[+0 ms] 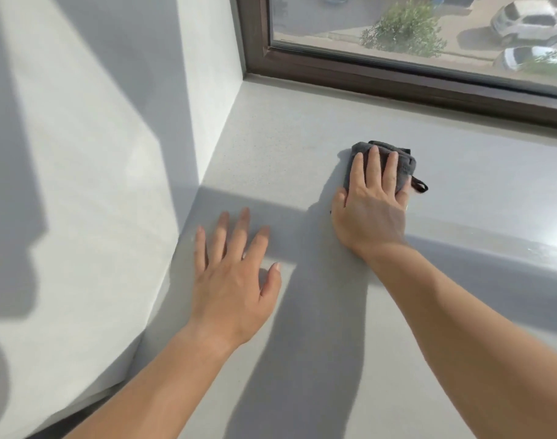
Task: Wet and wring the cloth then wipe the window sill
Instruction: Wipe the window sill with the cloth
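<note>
— Where do we stand on the task?

— I judge we're in the wiping part. From the left: the left hand point(236, 280) lies flat on the window sill point(270, 137), fingers point(221, 236) spread wide and holding nothing, near the sill's front edge. It reads to me as a brace.

— And the cloth?

— The cloth point(403, 161) is a dark grey folded pad further right, lying on the sill between the front edge and the window frame point(365, 74). My right hand point(370, 207) is pressed on top of it, fingers point(373, 166) stretched nearly straight over the pad, not curled round it. The fingertips stop just short of its far edge; a small loop point(419, 185) sticks out at the right side.

— Was it wetted and wrung?

— I can't tell whether it's damp. Since it's already on the sill, I take those steps as done.

— What's left?

— I see no clear wet trail, so I can't say how much is wiped. The corner by the wall point(112, 153) and the long stretch to the right look still to cover.
</note>
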The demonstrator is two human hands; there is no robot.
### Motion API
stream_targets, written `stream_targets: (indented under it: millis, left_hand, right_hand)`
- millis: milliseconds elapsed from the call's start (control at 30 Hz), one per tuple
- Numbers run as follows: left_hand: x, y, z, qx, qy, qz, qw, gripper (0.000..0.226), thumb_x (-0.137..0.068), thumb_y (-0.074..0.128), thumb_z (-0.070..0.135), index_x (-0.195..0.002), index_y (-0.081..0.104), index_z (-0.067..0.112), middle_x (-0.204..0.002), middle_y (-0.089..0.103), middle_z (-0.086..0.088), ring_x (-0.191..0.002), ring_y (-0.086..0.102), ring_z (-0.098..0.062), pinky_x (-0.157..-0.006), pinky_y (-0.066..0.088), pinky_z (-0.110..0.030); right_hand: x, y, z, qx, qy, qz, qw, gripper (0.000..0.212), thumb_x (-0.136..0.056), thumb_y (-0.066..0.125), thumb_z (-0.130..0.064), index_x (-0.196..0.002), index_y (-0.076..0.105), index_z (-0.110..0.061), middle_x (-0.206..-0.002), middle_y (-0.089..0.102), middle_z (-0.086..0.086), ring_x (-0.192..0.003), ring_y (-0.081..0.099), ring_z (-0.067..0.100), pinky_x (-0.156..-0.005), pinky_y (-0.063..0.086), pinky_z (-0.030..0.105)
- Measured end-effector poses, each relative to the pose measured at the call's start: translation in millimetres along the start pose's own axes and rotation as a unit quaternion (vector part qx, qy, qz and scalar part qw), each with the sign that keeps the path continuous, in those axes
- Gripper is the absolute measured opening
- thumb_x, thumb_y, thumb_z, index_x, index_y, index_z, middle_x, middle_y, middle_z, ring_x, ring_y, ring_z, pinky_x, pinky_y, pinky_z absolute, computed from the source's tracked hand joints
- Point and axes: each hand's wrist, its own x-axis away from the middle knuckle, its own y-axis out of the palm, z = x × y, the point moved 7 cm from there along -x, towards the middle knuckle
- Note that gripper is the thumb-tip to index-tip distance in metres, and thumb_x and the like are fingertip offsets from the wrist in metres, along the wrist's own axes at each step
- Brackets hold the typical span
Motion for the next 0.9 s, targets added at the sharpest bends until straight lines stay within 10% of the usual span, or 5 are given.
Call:
stream_targets:
  millis: [133, 467, 633, 900]
  left_hand:
    - [6.4, 13.1, -7.5, -0.051, 0.002, -0.026, 0.998, 0.066, -0.095, 0.026, 0.058, -0.153, 0.029, 0.027, -0.165, 0.019, -0.004, -0.153, 0.007, -0.029, -0.119, 0.006, -0.061]
    - [0.8, 15.7, -5.5, -0.028, -0.002, -0.032, 0.999, 0.071, -0.094, 0.021, 0.063, -0.156, 0.019, 0.029, -0.167, 0.004, -0.001, -0.153, -0.008, -0.024, -0.119, -0.003, -0.06]
    - [-0.9, 17.8, -7.3, -0.02, 0.004, -0.023, 1.0, 0.07, -0.092, 0.024, 0.06, -0.154, 0.025, 0.027, -0.166, 0.012, -0.003, -0.153, 0.0, -0.027, -0.119, 0.0, -0.061]
    - [-4.3, 20.8, -10.5, -0.032, 0.003, -0.031, 0.999, 0.071, -0.092, 0.02, 0.058, -0.156, 0.015, 0.027, -0.167, 0.001, -0.004, -0.152, -0.01, -0.028, -0.117, -0.007, -0.062]
  right_hand:
    - [-0.6, 18.2, -74.5, -0.008, -0.134, -0.027, 0.991, 0.064, -0.101, 0.03, -0.042, -0.16, 0.019, -0.019, -0.17, 0.01, 0.001, -0.156, 0.0, 0.027, -0.124, 0.001, 0.053]
    - [23.0, 7.4, 0.4, 0.029, 0.013, -0.034, 0.999, 0.065, -0.102, 0.026, -0.039, -0.161, 0.008, -0.017, -0.17, -0.002, 0.002, -0.155, -0.011, 0.026, -0.124, -0.005, 0.051]
    - [22.2, 19.6, -55.7, 0.022, -0.156, -0.064, 0.985, 0.065, -0.102, 0.027, -0.036, -0.161, 0.008, -0.02, -0.17, -0.002, -0.002, -0.156, -0.011, 0.021, -0.125, -0.004, 0.047]
    - [56.6, 11.6, 23.2, -0.001, 0.042, -0.012, 0.999, 0.068, -0.096, 0.023, -0.037, -0.16, 0.014, -0.017, -0.17, 0.004, 0.002, -0.156, -0.006, 0.024, -0.125, -0.003, 0.048]
